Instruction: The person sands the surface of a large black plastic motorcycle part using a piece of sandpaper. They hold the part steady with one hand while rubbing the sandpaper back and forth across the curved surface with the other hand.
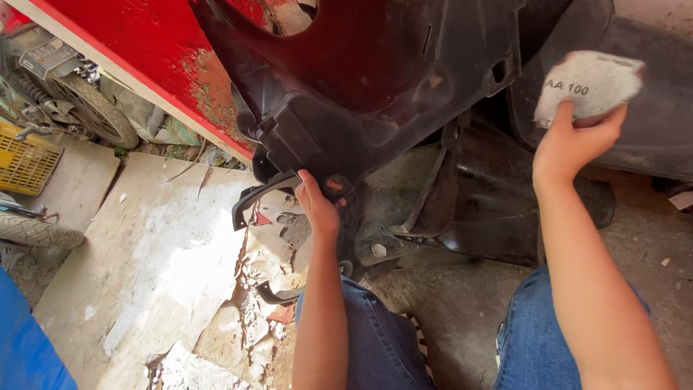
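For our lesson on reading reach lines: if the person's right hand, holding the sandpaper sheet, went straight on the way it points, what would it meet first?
Probably the dark curved panel. The right hand points up at it with the sandpaper in front; whether they already touch is unclear.

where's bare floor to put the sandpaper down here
The pale concrete slab between the yellow crate and the left hand is bare. Under the black panel it is crowded, and by the knees lies broken rubble.
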